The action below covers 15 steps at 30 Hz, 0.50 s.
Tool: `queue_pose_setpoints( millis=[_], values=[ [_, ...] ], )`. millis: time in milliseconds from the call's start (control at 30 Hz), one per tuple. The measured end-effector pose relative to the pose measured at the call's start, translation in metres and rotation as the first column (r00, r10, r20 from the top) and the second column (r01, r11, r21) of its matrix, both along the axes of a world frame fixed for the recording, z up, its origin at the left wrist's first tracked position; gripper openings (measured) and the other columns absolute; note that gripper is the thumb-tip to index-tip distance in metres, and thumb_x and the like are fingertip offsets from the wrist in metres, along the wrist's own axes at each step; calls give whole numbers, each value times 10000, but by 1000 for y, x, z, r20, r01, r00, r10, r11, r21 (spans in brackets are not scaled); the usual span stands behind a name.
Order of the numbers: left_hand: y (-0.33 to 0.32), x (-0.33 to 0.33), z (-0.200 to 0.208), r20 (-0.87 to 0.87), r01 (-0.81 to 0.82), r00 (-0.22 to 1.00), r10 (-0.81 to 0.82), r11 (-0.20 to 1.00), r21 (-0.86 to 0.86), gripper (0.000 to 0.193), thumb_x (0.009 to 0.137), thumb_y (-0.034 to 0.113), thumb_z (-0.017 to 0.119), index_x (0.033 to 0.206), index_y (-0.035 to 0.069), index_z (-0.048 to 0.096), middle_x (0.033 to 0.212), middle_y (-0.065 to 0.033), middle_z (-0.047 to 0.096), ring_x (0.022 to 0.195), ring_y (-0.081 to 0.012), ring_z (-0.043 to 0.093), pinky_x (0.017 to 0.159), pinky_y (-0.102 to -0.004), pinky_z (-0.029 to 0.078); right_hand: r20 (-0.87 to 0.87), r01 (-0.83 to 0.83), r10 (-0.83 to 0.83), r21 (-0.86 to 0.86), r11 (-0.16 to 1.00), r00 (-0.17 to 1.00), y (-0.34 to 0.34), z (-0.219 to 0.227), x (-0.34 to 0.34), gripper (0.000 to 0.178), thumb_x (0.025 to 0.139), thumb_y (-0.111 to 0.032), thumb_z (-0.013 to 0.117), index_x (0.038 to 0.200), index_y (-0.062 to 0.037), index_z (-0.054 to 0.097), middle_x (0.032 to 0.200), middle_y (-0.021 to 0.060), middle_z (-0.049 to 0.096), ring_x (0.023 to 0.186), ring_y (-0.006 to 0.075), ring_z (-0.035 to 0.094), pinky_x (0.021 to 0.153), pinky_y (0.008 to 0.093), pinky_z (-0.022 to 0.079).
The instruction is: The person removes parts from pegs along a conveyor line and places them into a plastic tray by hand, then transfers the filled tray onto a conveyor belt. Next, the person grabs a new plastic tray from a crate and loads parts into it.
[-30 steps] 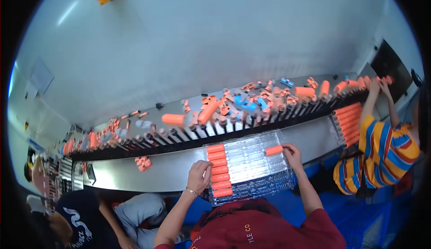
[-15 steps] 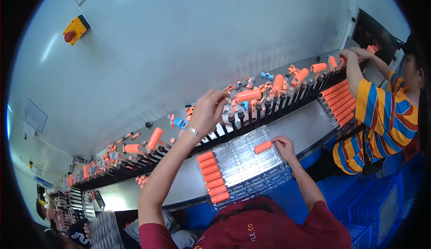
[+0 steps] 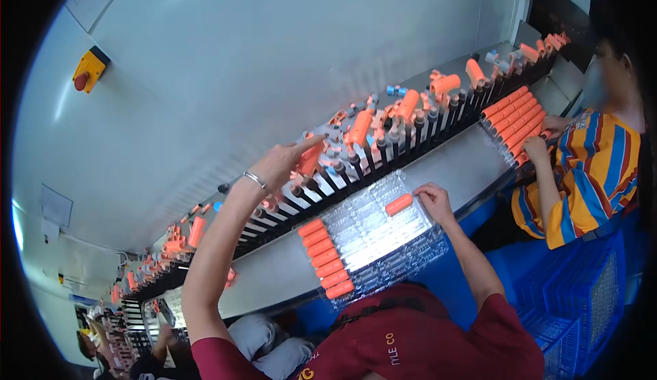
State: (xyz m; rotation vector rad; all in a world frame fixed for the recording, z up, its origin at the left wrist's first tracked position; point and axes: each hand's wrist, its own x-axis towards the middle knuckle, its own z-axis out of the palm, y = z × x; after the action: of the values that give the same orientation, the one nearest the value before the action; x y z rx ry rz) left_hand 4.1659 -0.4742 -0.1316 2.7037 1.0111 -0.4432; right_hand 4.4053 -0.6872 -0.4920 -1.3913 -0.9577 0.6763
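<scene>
Over the row of black upright pegs (image 3: 383, 155), my left hand (image 3: 272, 169) reaches up with its index finger stretched along a curved orange plastic shell (image 3: 311, 157). Its thumb side closes on the shell, though the hand covers part of the grip. My right hand (image 3: 435, 203) pinches the end of a small orange plastic cylinder (image 3: 399, 205) above a shiny clear plastic tray (image 3: 373, 243). Along the tray's left side lies a column of several similar orange cylinders (image 3: 323, 257).
Loose orange, grey and blue parts (image 3: 395, 91) line the pegs' far side by the wall. At right, a co-worker in a striped shirt (image 3: 582, 181) handles another batch of orange cylinders (image 3: 513, 123). Blue crates (image 3: 575, 305) stand below. A red emergency button (image 3: 82, 81) is on the wall.
The view has shifted. My left hand has come onto the orange shell, which has tilted from lying flat. My right hand stays at the cylinder. The co-worker's hands have come down to their batch.
</scene>
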Motion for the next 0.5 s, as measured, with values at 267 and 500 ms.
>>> queue_pose_setpoints(
  millis=[267, 500],
  values=[
    [13, -70, 3, 53, 302, 947, -318, 932, 201, 303, 843, 118, 691, 1139, 76, 641, 1060, -108, 658, 976, -345, 635, 837, -439, 512, 38, -11, 11, -11, 1000, 999, 6, 16, -12, 167, 894, 32, 588, 950, 13, 744, 892, 77, 662, 760, 128, 630, 670, 237, 495],
    [-24, -143, -11, 87, 89, 986, -145, 883, 461, 399, 814, 6, 658, 1204, 59, 594, 1042, -133, 664, 952, -364, 642, 788, -447, 516, 42, -29, 29, 10, 1000, 999, 7, 22, -22, 166, 933, 25, 584, 988, 17, 740, 962, 74, 685, 757, 119, 646, 675, 225, 523]
  ],
)
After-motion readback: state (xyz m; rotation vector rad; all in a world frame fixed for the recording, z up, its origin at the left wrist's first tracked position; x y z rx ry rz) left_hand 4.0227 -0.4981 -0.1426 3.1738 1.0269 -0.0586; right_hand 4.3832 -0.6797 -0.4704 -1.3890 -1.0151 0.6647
